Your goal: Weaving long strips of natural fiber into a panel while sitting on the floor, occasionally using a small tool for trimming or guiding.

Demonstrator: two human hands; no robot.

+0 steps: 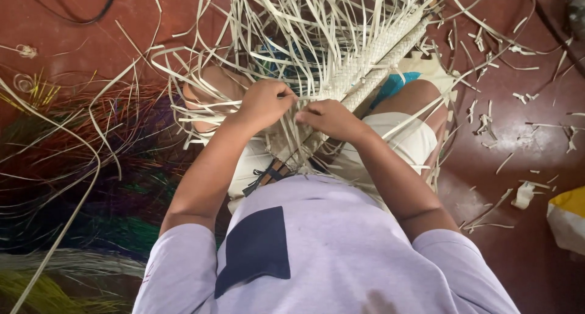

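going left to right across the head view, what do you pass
dyed strips → left hand → right hand → woven band → pale scraps → yellow bag

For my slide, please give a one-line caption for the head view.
Left hand and right hand grip pale strips at the edge of a woven mat, with dyed fibres lying beside on the floor.

Woven strip lies over the lap, running up and right from both hands. Left hand sits just beside right hand. Fibre bundles lie left on the floor; scraps right.
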